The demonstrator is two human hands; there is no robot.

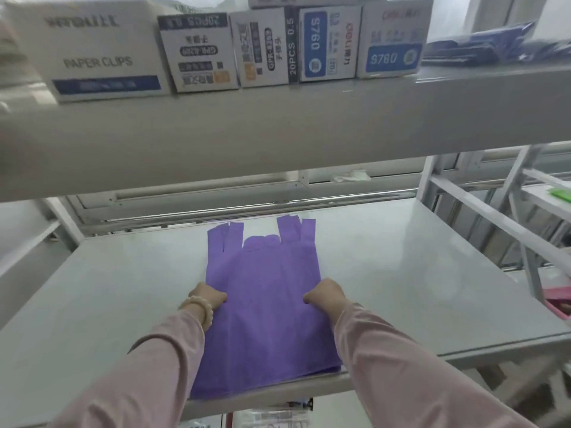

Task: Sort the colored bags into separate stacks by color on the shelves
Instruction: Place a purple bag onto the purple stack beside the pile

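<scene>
At the far left of the upper shelf (278, 118) a paper-clip box (102, 54) is sitting, its left end blurring into the picture's edge. To its right four smaller boxes (262, 47) are standing in a row, their print upside down or sideways and only partly readable. A sixth box (315, 0) is lying on top of them, cut off by the top of the view.

On the lower shelf (92, 288), the left hand (208, 296), with a bead bracelet (200, 310) on its wrist, is clenching the left edge of the purple bags (265, 304). Its fingertips are curling out of sight into the plastic. The purple bags are lying flat in one stack in the middle of the lower shelf, handles pointing far and the bottom edge hanging slightly over the near rim. Several layers are showing at the handles and the near right corner, but the number of bags is not countable. The right hand (324, 296) is gripping the stack's right edge in the same way, fingers tucked from view. Both pink sleeves are running off the bottom of the picture.

Far behind the stack, something white and crumpled (352, 175) is lying, too blurred to name. At the right end of the upper shelf, dark blue bags (475, 47) are lying in a smeared pile, uncountable. Further right, on a neighbouring rack, one green patch (560, 193) and one pink thing (559, 299) are being cut off by the picture's edge.
</scene>
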